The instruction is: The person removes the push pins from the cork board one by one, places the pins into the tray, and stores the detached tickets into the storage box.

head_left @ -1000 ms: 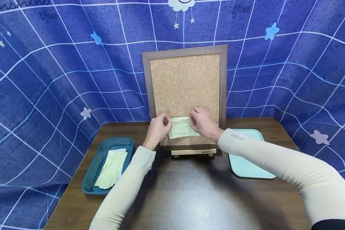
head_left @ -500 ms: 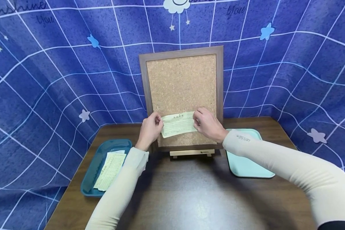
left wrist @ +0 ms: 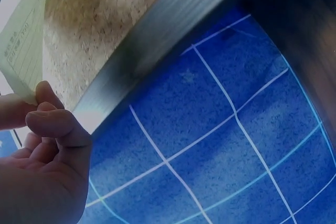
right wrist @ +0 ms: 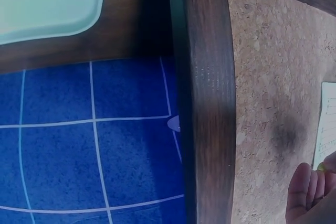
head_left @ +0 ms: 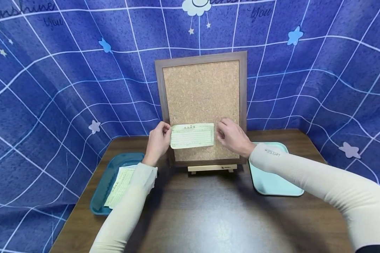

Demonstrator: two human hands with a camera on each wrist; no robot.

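Observation:
In the head view my left hand [head_left: 158,142] pinches the left edge of a pale green printed paper slip [head_left: 192,136]. The slip hangs sideways in front of the lower part of a framed corkboard [head_left: 202,93]. The left wrist view shows thumb and fingertip closed on a corner of the slip [left wrist: 29,40]. Just off the slip's right edge is my right hand [head_left: 232,136], its fingers curled. In the right wrist view, that hand's fingertips pinch a small yellow-green thing [right wrist: 321,167], mostly hidden, near the slip's edge.
A dark teal tray [head_left: 98,196] with several paper slips [head_left: 121,184] stands on the left of the brown table [head_left: 206,211]. To the right is a light aqua tray [head_left: 275,184]. A small wooden stand [head_left: 212,168] supports the board. Blue curtain [head_left: 66,105] hangs behind.
The slip has shifted left across the board and straightened, drawn by my left hand. My right hand has come away from over its right edge, leaving a narrow gap.

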